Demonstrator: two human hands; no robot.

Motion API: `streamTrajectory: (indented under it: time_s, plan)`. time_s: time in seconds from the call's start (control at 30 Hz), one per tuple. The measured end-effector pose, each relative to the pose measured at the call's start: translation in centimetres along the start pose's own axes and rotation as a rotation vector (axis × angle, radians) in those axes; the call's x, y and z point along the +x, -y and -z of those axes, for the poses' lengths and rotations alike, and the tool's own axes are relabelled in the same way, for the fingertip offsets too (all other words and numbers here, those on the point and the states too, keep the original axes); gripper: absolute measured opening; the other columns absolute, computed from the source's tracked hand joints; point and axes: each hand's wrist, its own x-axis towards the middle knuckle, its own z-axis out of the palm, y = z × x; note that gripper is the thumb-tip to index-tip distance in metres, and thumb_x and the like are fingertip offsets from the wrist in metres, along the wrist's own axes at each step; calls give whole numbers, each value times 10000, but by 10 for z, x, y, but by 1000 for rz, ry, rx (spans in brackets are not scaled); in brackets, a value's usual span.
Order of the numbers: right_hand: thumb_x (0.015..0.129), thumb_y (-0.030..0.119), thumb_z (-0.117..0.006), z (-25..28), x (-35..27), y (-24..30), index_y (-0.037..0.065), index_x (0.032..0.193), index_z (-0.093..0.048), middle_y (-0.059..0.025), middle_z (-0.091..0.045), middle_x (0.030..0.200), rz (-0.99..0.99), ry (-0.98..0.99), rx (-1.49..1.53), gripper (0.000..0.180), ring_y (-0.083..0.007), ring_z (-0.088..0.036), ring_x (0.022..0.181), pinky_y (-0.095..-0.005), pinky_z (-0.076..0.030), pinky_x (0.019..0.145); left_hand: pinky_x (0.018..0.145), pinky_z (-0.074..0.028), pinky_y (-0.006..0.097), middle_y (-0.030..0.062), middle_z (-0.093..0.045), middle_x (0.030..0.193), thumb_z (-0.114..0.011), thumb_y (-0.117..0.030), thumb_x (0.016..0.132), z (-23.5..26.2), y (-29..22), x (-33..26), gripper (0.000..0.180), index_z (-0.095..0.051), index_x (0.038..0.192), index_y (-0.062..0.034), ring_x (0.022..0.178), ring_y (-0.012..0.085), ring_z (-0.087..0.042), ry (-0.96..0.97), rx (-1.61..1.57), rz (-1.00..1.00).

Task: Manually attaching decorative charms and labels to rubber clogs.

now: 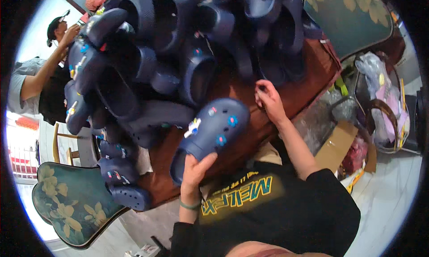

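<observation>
A navy foam clog (229,113) is in my left hand (196,167), the thumb on its upper and the fingers tucked under, hidden from sight. Several small charms in blue, white and red sit in the holes of its toe, and other holes are bare. To the right of that clog, above the brown tabletop (308,80), my right hand (268,98) is curled with its fingers drawn together. Something small and dark may be between those fingertips, too small to tell. Beyond both hands lies a big heap of navy clogs (196,76), some with charms.
Flower-patterned chair backs (76,203) stand at the lower left and upper right. On the right are a bag of clear plastic (380,87) and a cardboard piece (337,145). Another person (49,78) is at the table's far left. A wooden stool (62,140) stands behind.
</observation>
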Motion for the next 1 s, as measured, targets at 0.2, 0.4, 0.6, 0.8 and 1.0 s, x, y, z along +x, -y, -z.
streamTrajectory:
  time_s: [0.2, 0.4, 0.6, 0.8, 1.0]
  plan:
    - [951, 140, -573, -6, -1, 9, 52, 1201, -616, 23, -617, 864, -54, -92, -120, 268, -12, -507, 623, -156, -381, 522, 946, -418, 309, 63, -619, 1145, -643, -112, 853, -15, 7, 25, 376, -578, 1199, 21, 1067, 171, -558, 79, 166, 11]
    - [922, 110, -622, -15, -3, 12, 31, 1237, -598, 10, -632, 906, 61, -151, -108, 326, -51, -576, 811, -192, -457, 741, 921, -429, 293, 42, -611, 1125, -630, -110, 859, -15, 9, 32, 358, -578, 1188, 23, 1033, 147, -551, 45, 84, 104]
    - [746, 27, -751, -44, 1, 36, 47, 918, -705, -48, -670, 937, 403, 80, -658, 180, -158, -623, 915, -274, -490, 830, 919, -428, 284, 34, -608, 1114, -622, -103, 857, -13, 9, 29, 347, -583, 1177, 24, 1025, 135, -549, 56, 41, 93]
    - [722, 53, -751, -44, 19, 44, 57, 898, -709, -57, -666, 946, 462, 398, -874, 182, -224, -603, 931, -317, -492, 810, 893, -434, 276, 33, -610, 1097, -611, -107, 860, -22, 11, 32, 338, -587, 1168, 31, 997, 121, -541, 70, 4, 66]
    - [850, 199, -646, -45, 16, 68, 95, 905, -700, -32, -654, 955, 685, 539, -1269, 129, -204, -564, 970, -399, -365, 995, 878, -445, 285, 31, -627, 1054, -604, -135, 866, -16, 9, 34, 326, -604, 1146, 33, 965, 127, -555, 99, 39, 135]
